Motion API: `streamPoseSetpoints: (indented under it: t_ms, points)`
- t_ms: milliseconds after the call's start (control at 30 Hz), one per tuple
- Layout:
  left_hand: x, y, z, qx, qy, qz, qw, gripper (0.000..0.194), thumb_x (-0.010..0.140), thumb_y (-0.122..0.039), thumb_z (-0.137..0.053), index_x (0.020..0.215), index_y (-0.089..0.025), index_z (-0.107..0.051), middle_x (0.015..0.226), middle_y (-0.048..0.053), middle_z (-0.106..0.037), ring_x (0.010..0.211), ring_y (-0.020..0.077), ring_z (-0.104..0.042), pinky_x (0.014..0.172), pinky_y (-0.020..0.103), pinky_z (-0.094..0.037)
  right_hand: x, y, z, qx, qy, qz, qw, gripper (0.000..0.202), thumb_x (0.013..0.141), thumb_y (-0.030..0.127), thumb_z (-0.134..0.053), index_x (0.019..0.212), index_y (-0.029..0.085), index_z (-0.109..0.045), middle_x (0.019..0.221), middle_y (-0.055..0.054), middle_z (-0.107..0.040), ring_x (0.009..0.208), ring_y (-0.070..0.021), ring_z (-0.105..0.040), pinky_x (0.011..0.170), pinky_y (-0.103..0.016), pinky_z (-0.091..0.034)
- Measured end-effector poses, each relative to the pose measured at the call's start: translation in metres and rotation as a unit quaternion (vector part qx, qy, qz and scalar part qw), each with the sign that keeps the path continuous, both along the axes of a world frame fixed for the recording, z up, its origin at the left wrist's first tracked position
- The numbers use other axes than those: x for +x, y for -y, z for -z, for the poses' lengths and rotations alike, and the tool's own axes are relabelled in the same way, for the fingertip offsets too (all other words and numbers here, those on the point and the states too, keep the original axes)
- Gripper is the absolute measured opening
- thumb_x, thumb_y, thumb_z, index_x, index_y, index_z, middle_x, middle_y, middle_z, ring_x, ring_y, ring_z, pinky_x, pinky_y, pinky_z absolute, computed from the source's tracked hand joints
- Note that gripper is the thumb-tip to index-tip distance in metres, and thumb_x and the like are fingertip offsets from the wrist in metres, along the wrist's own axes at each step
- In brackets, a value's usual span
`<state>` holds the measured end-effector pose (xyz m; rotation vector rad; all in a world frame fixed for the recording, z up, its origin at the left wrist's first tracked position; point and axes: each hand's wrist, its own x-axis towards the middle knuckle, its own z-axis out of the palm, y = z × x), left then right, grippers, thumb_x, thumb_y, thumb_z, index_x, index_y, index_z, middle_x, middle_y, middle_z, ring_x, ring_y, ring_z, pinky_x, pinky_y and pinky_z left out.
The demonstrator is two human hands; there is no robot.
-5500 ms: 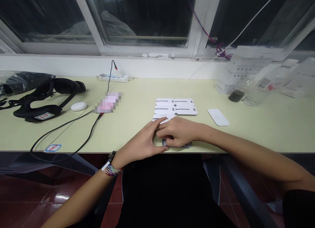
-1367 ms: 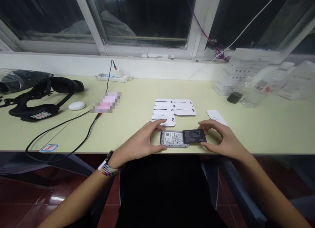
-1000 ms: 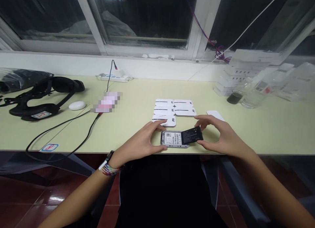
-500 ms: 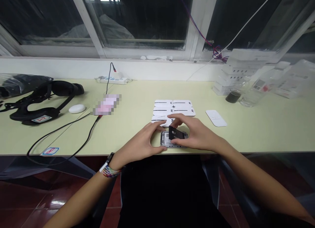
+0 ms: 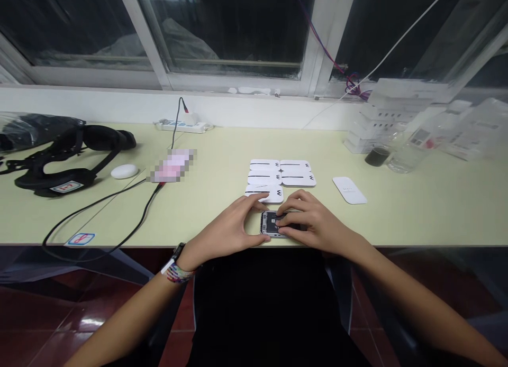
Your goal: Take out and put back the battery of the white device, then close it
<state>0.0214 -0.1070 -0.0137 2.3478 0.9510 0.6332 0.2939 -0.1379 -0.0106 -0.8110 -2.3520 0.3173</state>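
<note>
A small open-backed electronic device [image 5: 263,230], grey-framed, lies flat near the table's front edge. Inside its recess sits a flat black battery [image 5: 271,222], partly covered by fingers. My left hand [image 5: 228,230] grips the device's left end, thumb on the near edge and fingers at the far edge. My right hand [image 5: 317,221] is over the device's right half, fingers apart, with fingertips resting on top of the battery. Behind them lie several white devices [image 5: 265,176] in two columns. To the right is a loose white cover [image 5: 349,190] with faint print.
At the left lie a black headset [image 5: 59,184], a white oval case [image 5: 124,171] and a blurred-out phone [image 5: 174,166] on a black cable [image 5: 138,227]. A power strip [image 5: 184,126] is by the wall. White boxes [image 5: 381,124] and a plastic bottle [image 5: 408,150] stand at the back right.
The battery was tilted up in my right hand; now it lies flat in the recess. My right hand has gone from pinching it to laying fingertips on it. My left hand keeps its place.
</note>
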Motion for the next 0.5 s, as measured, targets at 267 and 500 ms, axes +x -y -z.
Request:
streamPoseSetpoints:
  t_ms: [267,500]
  points:
    - [-0.002,-0.001,-0.001,-0.017,-0.003,-0.001,1.000,0.091,0.089,-0.041,-0.088,0.164,-0.037,-0.038,0.144,0.004,-0.069,0.142,0.0311,-0.061,0.124,0.051,-0.044,0.065,-0.005,0.006,0.080,0.022,0.300,0.950,0.024,0.106,0.042,-0.062,0.097,0.022,-0.073,0.104,-0.012,-0.073,0.103,-0.0328,-0.063,0.088,-0.051,-0.054]
    - [-0.002,-0.002,0.000,-0.017,-0.001,-0.001,1.000,0.090,0.089,-0.040,-0.088,0.164,-0.037,-0.038,0.144,0.006,-0.069,0.140,0.0326,-0.062,0.123,0.053,-0.045,0.129,-0.013,0.005,-0.106,0.141,0.571,0.802,0.063,0.096,0.076,-0.052,0.106,0.015,-0.069,0.115,-0.028,-0.064,0.119,-0.0506,-0.058,0.087,-0.060,-0.052]
